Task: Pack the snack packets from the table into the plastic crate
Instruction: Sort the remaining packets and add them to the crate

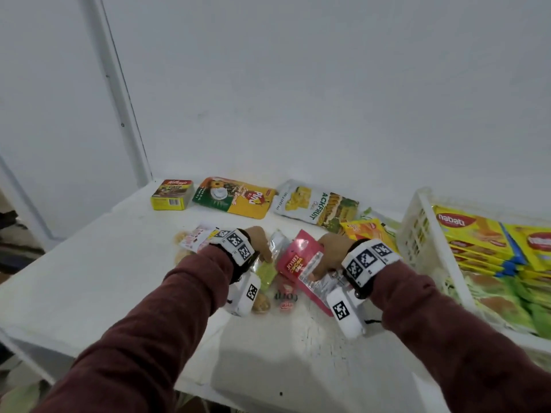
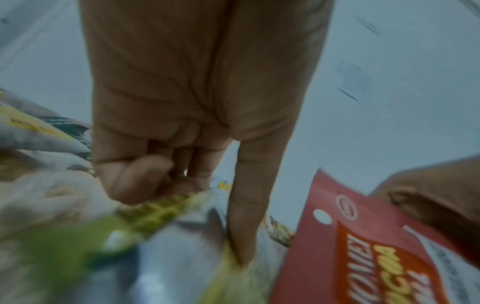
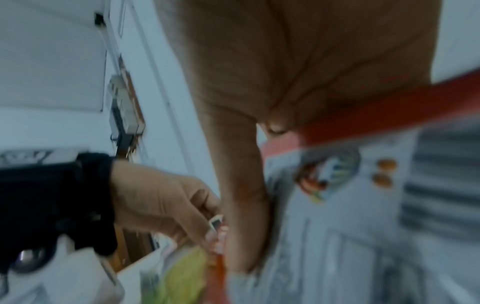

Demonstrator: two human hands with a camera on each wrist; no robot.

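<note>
The plastic crate [image 1: 417,231] at right already holds many yellow and green packets. On the surface [image 1: 89,281] remain several snack packets [image 1: 316,205]. The right hand [image 1: 334,248] pinches a red packet [image 1: 298,257]; the left hand [image 1: 259,239] pinches a green one [image 1: 267,274].

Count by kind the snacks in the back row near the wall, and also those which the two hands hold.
Kellogg's cereal box: 1
Fruit pouch: 2 (pineapple pouch, jackfruit pouch)
Pink cocoa pouch: 1, gripped by the right hand
Green packet: 1, pinched by the left hand
Total: 5
</note>
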